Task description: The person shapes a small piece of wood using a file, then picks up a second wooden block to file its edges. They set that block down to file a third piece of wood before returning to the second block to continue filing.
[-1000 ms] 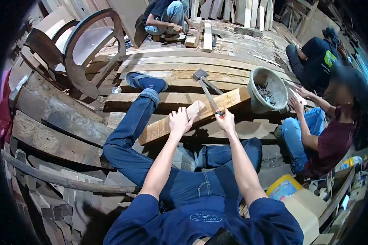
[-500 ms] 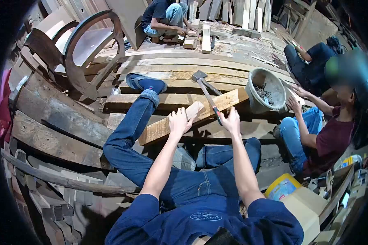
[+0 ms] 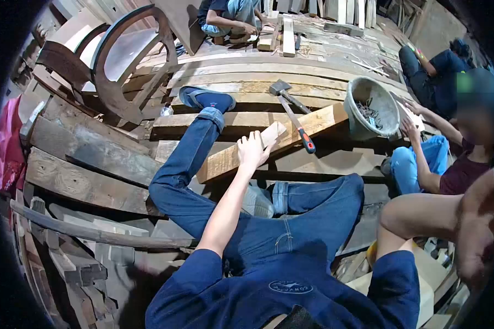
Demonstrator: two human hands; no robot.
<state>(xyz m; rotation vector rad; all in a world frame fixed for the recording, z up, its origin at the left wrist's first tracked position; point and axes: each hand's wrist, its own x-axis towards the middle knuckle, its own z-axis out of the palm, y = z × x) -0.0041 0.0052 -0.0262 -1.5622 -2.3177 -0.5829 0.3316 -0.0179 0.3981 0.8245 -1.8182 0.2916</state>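
Note:
My left hand is closed around a small pale wood block, pressing it on a thick wooden beam. A tool with a red and black handle lies across the beam, its thin end near the head of a hammer-like tool. Neither tool is being held. My right hand is raised close to the camera at the right edge, dark and blurred, with its fingers not clear.
A bucket of nails stands beyond the beam's right end. One person sits at the right, another behind. A third person crouches at the top. A curved wooden frame stands at the left.
My right hand has let go of the red and black handle and moved up to the right edge. The tool now rests on the beam. The view has shifted slightly.

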